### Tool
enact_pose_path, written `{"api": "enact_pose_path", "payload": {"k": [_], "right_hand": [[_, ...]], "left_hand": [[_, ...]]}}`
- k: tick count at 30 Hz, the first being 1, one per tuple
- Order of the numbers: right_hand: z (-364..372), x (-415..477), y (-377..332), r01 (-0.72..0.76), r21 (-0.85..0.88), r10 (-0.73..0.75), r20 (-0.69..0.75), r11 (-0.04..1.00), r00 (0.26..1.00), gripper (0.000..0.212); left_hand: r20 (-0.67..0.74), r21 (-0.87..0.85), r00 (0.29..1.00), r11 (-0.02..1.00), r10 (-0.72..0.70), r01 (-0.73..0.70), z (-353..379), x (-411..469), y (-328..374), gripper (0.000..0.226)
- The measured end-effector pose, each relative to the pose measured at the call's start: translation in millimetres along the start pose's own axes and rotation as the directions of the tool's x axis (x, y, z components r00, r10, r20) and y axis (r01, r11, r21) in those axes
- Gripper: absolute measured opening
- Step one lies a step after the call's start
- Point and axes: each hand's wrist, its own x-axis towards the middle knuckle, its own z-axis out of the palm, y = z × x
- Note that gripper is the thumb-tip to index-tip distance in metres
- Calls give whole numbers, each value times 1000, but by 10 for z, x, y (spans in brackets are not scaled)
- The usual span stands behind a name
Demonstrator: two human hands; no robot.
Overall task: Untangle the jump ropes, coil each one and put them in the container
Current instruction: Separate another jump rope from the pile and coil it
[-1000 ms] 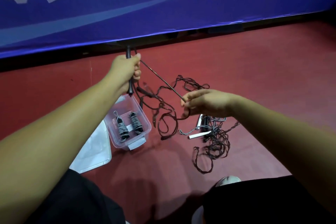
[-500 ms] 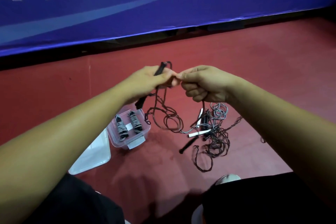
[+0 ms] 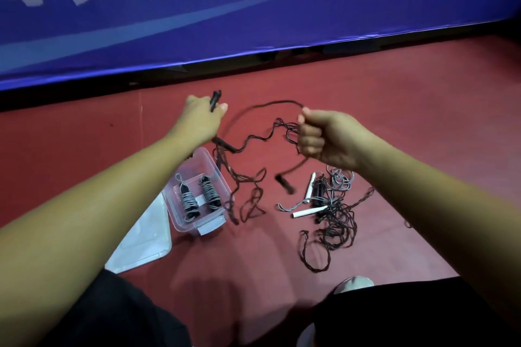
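the left hand [image 3: 201, 118] is curled round a black handle [image 3: 214, 98], whose top pokes out above the thumb and whose lower end shows under the wrist. the right hand [image 3: 324, 135] is closed in a fist round the dark rope [image 3: 269, 105], which arcs across the gap between the two hands and hangs below them in loose kinked loops. a second black handle [image 3: 284, 184] dangles under the right fist, blurred. on the red floor [image 3: 394, 110] below the left forearm stands a clear plastic container [image 3: 184, 224], and inside it lie two coiled ropes [image 3: 188, 200], grey cord wound round black handles, side by side. its lid [image 3: 143, 242] lies flat on the floor, touching the container's near left side. to the right, under the right wrist, a tangle of ropes [image 3: 335, 222] lies on the floor, dark and grey cords knotted together with two white handles [image 3: 310, 211] among them. a blue banner [image 3: 253, 22] runs along the far edge of the floor.
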Motion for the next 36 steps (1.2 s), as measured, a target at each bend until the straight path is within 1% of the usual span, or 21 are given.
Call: {"api": "enact_pose_path", "payload": {"k": [2,3,5,6,7,8,9,11,13,15,17,18,19,20,21,23,25,27,32,34,36], "right_hand": [[128,19,-109,24,297,-22,-9,955,1000,30],[183,16,-152,29,404,-27,-11,914,1000,29],[267,20,-209,41,552,-33,-24,833,999,30],[294,28,-230,53,605,-39,-35,795,999,31],[312,32,-253,68,643,-48,-49,763,998,31],[318,40,-272,87,669,-57,-66,738,996,31],[307,50,-287,111,679,-65,-94,725,994,31],[228,75,-306,188,655,-67,-206,732,976,30],[93,97,-304,267,574,-68,-344,774,936,28],[-15,64,-277,269,419,-54,-459,867,887,25],[-117,11,-230,120,12,-94,-545,993,833,17],[-169,-20,-201,-44,-281,-130,-570,959,812,40],[-210,-53,-185,-195,-520,-167,-569,832,805,71],[-220,-59,-167,-238,-655,-210,-529,717,823,93],[-175,-71,-152,-182,-720,-243,-445,670,862,97],[-19,-64,-121,-17,-652,-186,-240,758,953,71],[101,-52,-50,40,-583,-116,-94,811,989,58],[195,-86,0,110,-657,-133,14,746,991,56],[260,-152,-81,215,-878,-309,82,427,948,42],[230,-136,-147,226,-879,-355,70,420,932,41],[191,-152,-212,236,-846,-374,47,478,926,41]], "left_hand": [[-120,127,983,984,139,-124,45,-133,63,30],[-134,93,967,974,218,-207,76,-232,130,29],[12,-128,968,961,250,-247,176,-434,304,33],[168,-324,961,933,219,-156,208,-530,398,36],[362,-541,912,841,194,36,216,-628,494,39],[527,-686,823,677,213,265,223,-699,553,43],[623,-735,735,523,268,432,218,-748,579,47],[654,-751,675,402,340,524,206,-767,567,46],[648,-759,676,377,351,531,207,-726,527,39],[662,-739,676,429,322,519,205,-706,505,25],[690,-705,658,483,302,519,215,-708,482,18],[702,-693,647,498,298,522,228,-715,480,18],[710,-684,637,506,299,525,235,-720,488,19],[716,-681,625,510,311,526,241,-723,501,19],[719,-680,613,511,326,526,245,-733,517,18],[722,-684,593,503,357,529,253,-754,561,17],[714,-697,581,473,391,539,247,-761,599,14],[712,-701,575,446,403,556,215,-754,637,9],[774,-633,539,421,332,650,168,-750,634,10],[806,-591,490,418,332,690,127,-743,590,18],[822,-566,452,418,345,710,93,-749,551,27]]}}
